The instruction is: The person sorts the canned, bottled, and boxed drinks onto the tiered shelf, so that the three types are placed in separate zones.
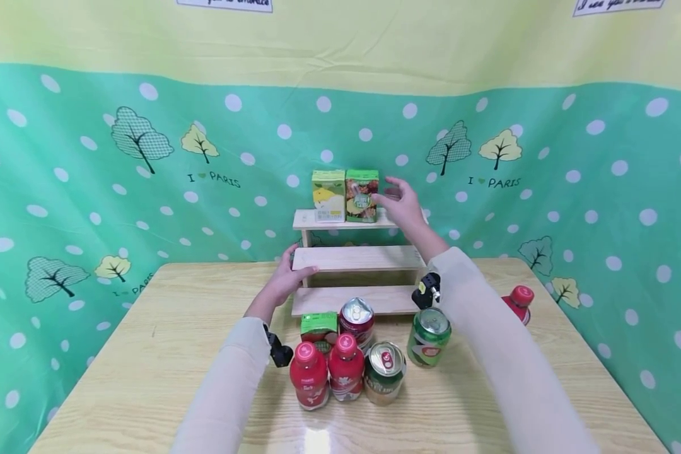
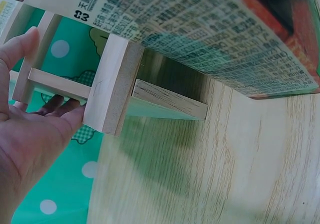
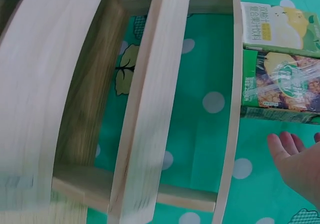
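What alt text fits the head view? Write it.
A right hand, open, hovers beside two cartons on the top step of a wooden rack, while the left hand touches the rack's middle step. Cans and red bottles stand in front.

My right hand (image 1: pixel 401 203) hovers with loose fingers just beside the dark green juice carton (image 1: pixel 361 195), which stands upright at the middle of the top step of the wooden stepped rack (image 1: pixel 356 258), touching a lighter green carton (image 1: pixel 328 195) on its left. My left hand (image 1: pixel 286 277) rests against the left end of the rack's middle step.
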Demonstrator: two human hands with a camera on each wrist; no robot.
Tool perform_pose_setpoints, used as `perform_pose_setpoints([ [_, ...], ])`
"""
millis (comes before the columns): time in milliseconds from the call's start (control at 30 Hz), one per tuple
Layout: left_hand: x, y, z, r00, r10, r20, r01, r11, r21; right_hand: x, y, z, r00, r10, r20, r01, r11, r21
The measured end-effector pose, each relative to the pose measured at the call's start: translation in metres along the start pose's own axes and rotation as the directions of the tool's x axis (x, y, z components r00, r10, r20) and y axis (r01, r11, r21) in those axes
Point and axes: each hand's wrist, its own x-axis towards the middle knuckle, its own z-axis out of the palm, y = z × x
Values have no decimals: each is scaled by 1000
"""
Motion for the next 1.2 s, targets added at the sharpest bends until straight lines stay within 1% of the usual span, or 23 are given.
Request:
perform_pose_setpoints([
  [200,3,-2,-2,999,-32,10,32,999,-35,-10,4,-9,999,-45,26,45,999,-18],
  [300,4,-3,-2,999,-36,15,37,999,-39,-15,7,-12,998,-52,45,54,998,-30],
  [467,1,-2,-1,999,-40,12,40,998,-57,-26,11,-15,995,-31,97,40,996,-85],
  [633,1,-2,0,1000,-26,8,27,996,-81,-39,15,-13,984,-17,177,43,989,-141],
  [767,2,-3,0,1000,-24,12,25,996,-81,-50,18,-11,969,-21,244,61,986,-158],
  [1000,-13,18,0,997,-48,53,52,996,-72,-71,26,-2,933,-21,358,85,983,-163],
  [1200,-18,23,2,998,-47,53,50,997,-59,-90,31,10,895,-34,444,120,978,-168],
])
